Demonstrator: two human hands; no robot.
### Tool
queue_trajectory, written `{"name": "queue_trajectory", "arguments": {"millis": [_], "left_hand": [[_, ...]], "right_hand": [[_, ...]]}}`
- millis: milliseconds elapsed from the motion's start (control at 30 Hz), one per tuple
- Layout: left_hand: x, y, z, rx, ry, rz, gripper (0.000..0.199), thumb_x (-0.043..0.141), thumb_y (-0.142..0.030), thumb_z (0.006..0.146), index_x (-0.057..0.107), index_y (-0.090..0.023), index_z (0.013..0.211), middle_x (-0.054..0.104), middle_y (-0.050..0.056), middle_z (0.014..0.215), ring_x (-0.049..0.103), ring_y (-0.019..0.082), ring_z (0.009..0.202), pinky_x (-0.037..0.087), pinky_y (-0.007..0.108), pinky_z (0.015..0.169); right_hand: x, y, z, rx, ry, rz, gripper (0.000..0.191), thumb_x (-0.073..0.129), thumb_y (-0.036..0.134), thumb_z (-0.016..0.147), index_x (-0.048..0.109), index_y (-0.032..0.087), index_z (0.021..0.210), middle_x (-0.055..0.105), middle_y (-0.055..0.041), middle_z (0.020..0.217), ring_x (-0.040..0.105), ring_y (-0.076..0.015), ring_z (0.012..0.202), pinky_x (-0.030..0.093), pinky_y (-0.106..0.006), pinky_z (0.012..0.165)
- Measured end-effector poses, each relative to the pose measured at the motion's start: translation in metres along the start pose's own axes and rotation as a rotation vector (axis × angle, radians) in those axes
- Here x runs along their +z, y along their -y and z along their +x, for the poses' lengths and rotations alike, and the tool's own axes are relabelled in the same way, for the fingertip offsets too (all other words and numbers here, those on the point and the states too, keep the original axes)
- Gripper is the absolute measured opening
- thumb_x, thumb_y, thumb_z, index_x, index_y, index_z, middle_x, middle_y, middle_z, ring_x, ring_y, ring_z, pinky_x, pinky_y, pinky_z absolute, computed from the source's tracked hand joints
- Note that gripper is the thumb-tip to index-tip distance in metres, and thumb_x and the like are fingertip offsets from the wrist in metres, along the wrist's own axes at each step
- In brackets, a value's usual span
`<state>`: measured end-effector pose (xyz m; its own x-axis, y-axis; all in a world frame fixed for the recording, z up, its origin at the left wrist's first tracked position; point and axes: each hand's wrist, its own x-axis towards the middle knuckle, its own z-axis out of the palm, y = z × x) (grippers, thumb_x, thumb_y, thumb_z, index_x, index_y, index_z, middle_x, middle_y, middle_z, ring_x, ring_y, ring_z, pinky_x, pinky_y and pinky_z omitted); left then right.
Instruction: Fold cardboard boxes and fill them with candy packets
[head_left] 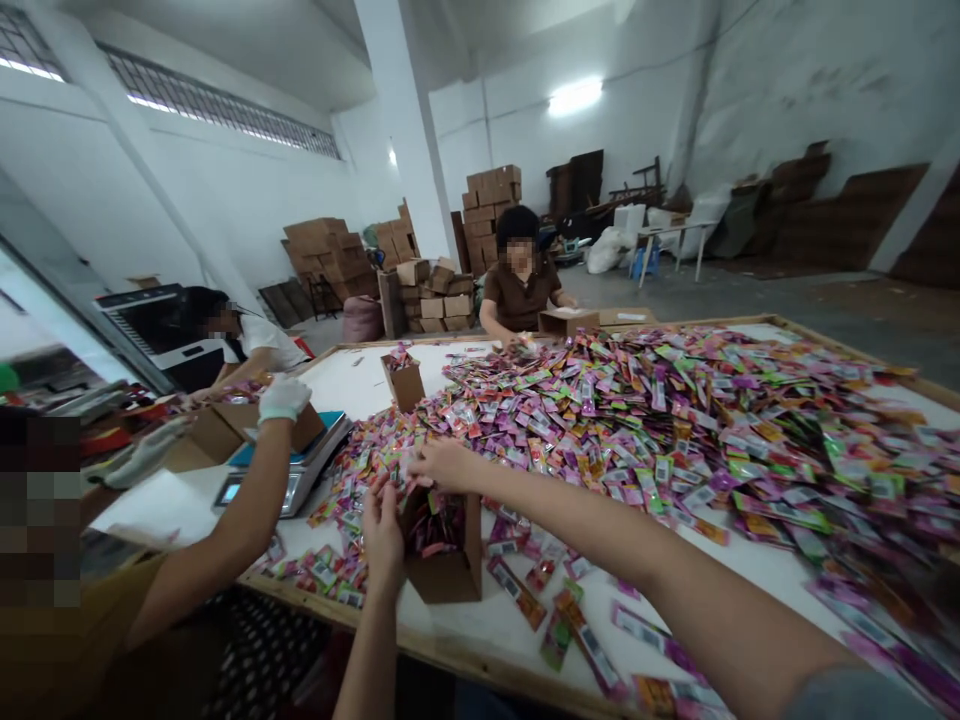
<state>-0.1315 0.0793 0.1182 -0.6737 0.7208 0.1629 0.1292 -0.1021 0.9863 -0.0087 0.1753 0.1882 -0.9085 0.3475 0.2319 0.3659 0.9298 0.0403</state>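
Note:
A small brown cardboard box (442,582) stands open-topped near the table's front edge, holding several colourful small packets (442,530). My left hand (382,530) is at the box's left side, fingers curled up close to my right hand; what they grip is hard to make out. Above the box's back rim, my right hand (444,467) is closed in a pinch on a pale pinkish packet (409,464), partly hidden by the fingers. Beyond both hands spreads a large heap of pink, purple, green and orange packets (600,410).
At left, a co-worker's gloved hand (283,398) is over a box by a digital scale (296,482). Another filled box (405,385) stands farther back. One person (517,285) sits across the table, another (255,335) at far left. A wooden rim (465,655) edges the table.

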Motion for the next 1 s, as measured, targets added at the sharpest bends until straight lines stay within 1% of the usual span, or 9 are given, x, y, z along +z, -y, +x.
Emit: {"name": "queue_trajectory", "arguments": {"millis": [133,300,400,500,633,733,833,933,1000], "left_hand": [[0.002,-0.004,0.013,0.052,0.117,0.126,0.049,0.042,-0.052,0.082,0.054,-0.018,0.115,0.059,0.015,0.127,0.058,0.026,0.114,0.047,0.04,0.094],[0.016,-0.009,0.026,0.096,0.309,0.383,0.05,0.064,-0.04,0.07,0.06,-0.014,0.113,0.055,0.021,0.132,0.045,0.034,0.129,0.032,0.049,0.107],[0.024,-0.019,0.018,0.182,0.35,0.536,0.052,0.062,-0.04,0.074,0.059,-0.015,0.12,0.052,0.02,0.137,0.039,0.035,0.133,0.022,0.055,0.111],[0.031,-0.022,0.002,0.398,0.491,0.949,0.053,0.045,-0.038,0.087,0.045,-0.021,0.137,0.035,0.014,0.151,0.023,0.032,0.141,0.008,0.059,0.113],[0.04,-0.008,0.0,0.354,0.746,1.249,0.038,0.056,-0.019,0.077,0.068,-0.021,0.114,0.054,0.016,0.135,0.025,0.043,0.138,0.009,0.065,0.11],[0.031,-0.004,0.016,0.333,0.759,1.217,0.032,0.059,-0.017,0.071,0.074,-0.022,0.099,0.059,0.016,0.13,0.03,0.045,0.135,0.015,0.068,0.107],[0.011,-0.019,0.024,0.4,0.711,1.118,0.037,0.048,-0.028,0.079,0.069,-0.021,0.109,0.056,0.014,0.134,0.04,0.035,0.132,0.031,0.055,0.107],[0.012,-0.034,0.0,0.517,0.382,0.955,0.043,0.033,-0.034,0.087,0.063,-0.016,0.113,0.063,0.016,0.121,0.056,0.028,0.116,0.042,0.045,0.1],[0.037,-0.03,-0.034,0.515,0.351,0.931,0.039,0.032,-0.032,0.089,0.062,-0.018,0.11,0.066,0.014,0.114,0.059,0.026,0.109,0.045,0.042,0.097]], "right_hand": [[0.01,-0.014,-0.002,-0.008,0.212,0.354,0.069,0.087,0.024,0.052,0.064,0.021,0.117,0.066,-0.0073,0.109,0.062,-0.0251,0.097,0.048,-0.031,0.081],[-0.013,-0.043,-0.031,0.126,-0.088,0.664,0.039,0.074,0.018,0.067,0.068,0.016,0.106,0.07,-0.0054,0.102,0.064,-0.0192,0.093,0.048,-0.028,0.082],[-0.017,-0.052,-0.077,0.327,-0.291,0.674,0.027,0.064,0.02,0.076,0.069,0.014,0.102,0.071,-0.0083,0.098,0.065,-0.0206,0.091,0.048,-0.033,0.083],[-0.002,-0.057,-0.14,0.465,-0.329,0.831,0.027,0.06,0.031,0.077,0.069,0.014,0.097,0.072,-0.0077,0.089,0.066,-0.0202,0.08,0.051,-0.033,0.075],[0.015,-0.061,-0.234,0.782,-0.394,0.943,0.039,0.062,0.051,0.07,0.07,0.016,0.086,0.072,-0.0069,0.08,0.066,-0.0213,0.069,0.052,-0.034,0.065],[0.004,-0.059,-0.312,0.999,-0.516,0.866,0.047,0.063,0.061,0.064,0.071,0.019,0.083,0.073,-0.0086,0.079,0.067,-0.024,0.071,0.054,-0.037,0.068],[-0.02,-0.048,-0.396,1.201,-0.611,0.709,0.045,0.065,0.063,0.058,0.071,0.025,0.083,0.073,-0.0109,0.085,0.068,-0.0269,0.075,0.054,-0.039,0.068],[-0.039,-0.031,-0.465,1.478,-0.702,0.521,0.041,0.064,0.063,0.056,0.071,0.031,0.081,0.072,-0.0133,0.085,0.068,-0.0262,0.069,0.053,-0.038,0.061],[-0.043,-0.019,-0.488,1.57,-0.729,0.496,0.037,0.065,0.061,0.056,0.07,0.033,0.08,0.072,-0.0153,0.086,0.068,-0.0256,0.07,0.053,-0.037,0.059]]}}
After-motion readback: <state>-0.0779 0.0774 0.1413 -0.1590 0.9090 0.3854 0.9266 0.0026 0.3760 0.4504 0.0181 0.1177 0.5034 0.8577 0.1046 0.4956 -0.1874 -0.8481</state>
